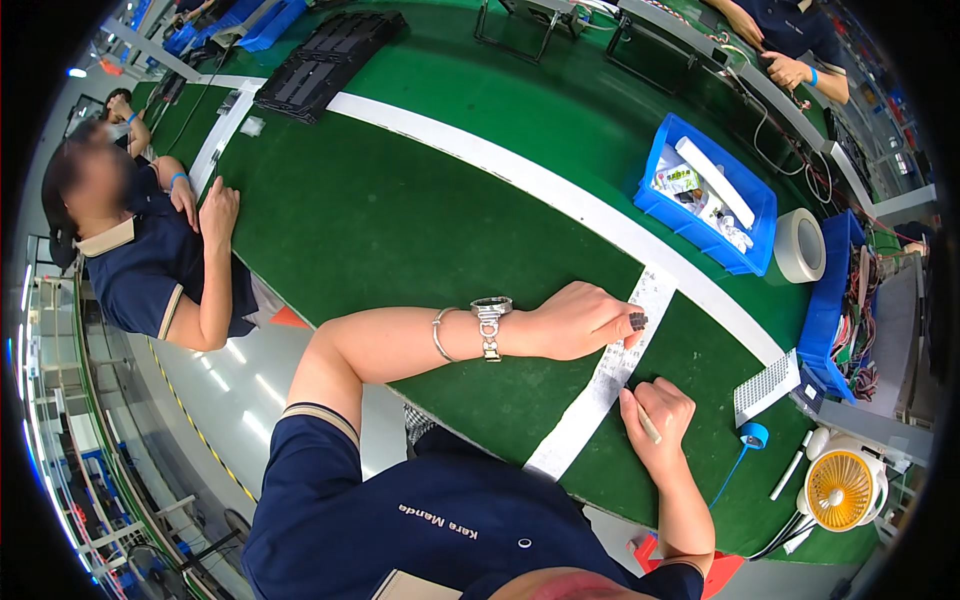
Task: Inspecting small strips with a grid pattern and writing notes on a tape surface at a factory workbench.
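Note:
My left hand, with a bracelet and a metal watch on its wrist, hovers at the white strip stuck across the green table. Its fingers are curled closed, pinching a small dark block-like piece at their tips. Closer to me, on the right side of the strip, my right hand is closed around a short, pale, stick-like thing. I cannot make out exactly what that thing is. Marks that look handwritten cover part of the strip between the hands.
A blue bin holds papers and white scraps, beside a tape roll. Another blue bin contains wires. A small yellow fan stands near right. Black trays lie far left. Co-workers sit left and far right.

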A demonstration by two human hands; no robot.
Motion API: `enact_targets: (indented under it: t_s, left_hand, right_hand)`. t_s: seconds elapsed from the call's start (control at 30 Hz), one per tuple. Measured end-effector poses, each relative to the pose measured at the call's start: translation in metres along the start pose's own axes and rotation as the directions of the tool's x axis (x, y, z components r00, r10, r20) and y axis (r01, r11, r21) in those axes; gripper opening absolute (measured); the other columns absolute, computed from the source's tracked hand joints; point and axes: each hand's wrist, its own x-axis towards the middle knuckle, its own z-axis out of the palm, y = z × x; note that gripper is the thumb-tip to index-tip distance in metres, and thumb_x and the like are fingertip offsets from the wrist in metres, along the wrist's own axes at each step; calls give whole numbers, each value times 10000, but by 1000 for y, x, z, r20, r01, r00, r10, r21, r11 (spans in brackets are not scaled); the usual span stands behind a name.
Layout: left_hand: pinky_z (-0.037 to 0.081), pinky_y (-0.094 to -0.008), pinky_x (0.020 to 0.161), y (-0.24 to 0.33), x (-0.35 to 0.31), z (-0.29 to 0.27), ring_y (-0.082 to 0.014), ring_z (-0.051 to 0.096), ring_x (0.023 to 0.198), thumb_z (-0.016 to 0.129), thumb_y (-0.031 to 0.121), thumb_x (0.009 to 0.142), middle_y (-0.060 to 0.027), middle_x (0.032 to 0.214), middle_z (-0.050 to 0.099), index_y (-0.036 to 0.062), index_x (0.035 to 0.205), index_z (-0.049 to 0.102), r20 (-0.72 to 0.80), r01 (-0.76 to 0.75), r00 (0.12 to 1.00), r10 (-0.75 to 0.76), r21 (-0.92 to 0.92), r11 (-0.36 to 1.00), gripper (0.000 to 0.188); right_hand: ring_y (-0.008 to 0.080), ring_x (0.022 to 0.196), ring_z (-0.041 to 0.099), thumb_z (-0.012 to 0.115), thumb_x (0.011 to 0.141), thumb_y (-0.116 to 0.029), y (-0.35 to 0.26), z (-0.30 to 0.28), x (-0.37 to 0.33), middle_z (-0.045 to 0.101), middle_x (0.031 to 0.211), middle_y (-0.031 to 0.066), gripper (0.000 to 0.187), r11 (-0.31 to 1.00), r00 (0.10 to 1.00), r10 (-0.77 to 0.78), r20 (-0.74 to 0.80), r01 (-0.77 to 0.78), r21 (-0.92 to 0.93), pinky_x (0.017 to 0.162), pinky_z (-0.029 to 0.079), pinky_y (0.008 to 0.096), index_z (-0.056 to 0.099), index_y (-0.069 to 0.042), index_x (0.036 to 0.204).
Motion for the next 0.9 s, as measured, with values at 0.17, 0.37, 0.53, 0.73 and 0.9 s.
enact_targets:
  t_s: [0.17, 0.37, 0.53, 0.73, 0.9]
  left_hand:
    - [402, -404, 570, 0, 0, 0, -285, 546, 554, 285, 473, 1068, -53, 574, 518, 121, 835, 591, 5, 15, 1000, -15, 5, 1000, 521]
    - [402, -405, 570, -2, 0, 1, -287, 547, 555, 272, 490, 1068, -54, 586, 530, 122, 840, 594, 7, 9, 1000, -9, 8, 1000, 539]
    - [400, -408, 566, -1, 0, 0, -289, 547, 554, 237, 529, 1067, -55, 581, 524, 123, 836, 598, 17, 20, 1000, -20, 9, 1000, 590]
    - [419, -445, 573, 2, 1, 0, -315, 567, 543, 361, 371, 1061, -86, 546, 539, 123, 789, 617, -25, 16, 1000, -17, -8, 1000, 448]
    - [400, -406, 561, -1, 0, 0, -288, 549, 553, 235, 542, 1063, -55, 573, 519, 122, 833, 599, 9, 13, 1000, -13, 9, 1000, 602]
  right_hand:
    - [255, 469, 445, 745, 797, -145, 2, -1, 0, 448, 511, 73, 371, 998, 999, -37, 20, 37, -42, 436, 364, 392, 466, -79, 562]
    - [249, 472, 445, 747, 792, -138, 1, -1, 1, 452, 513, 67, 366, 998, 999, -40, 17, 41, -41, 436, 363, 388, 466, -81, 565]
    - [246, 472, 443, 754, 779, -125, 1, -1, 1, 457, 514, 63, 363, 998, 999, -47, 18, 48, -48, 435, 360, 385, 464, -83, 565]
    - [244, 474, 442, 757, 774, -120, 0, -2, 1, 459, 516, 62, 362, 998, 999, -45, 20, 46, -48, 435, 358, 382, 463, -84, 568]
    - [243, 476, 442, 760, 773, -121, 0, -1, 1, 457, 517, 60, 363, 998, 999, -46, 18, 47, -47, 435, 358, 381, 461, -84, 571]
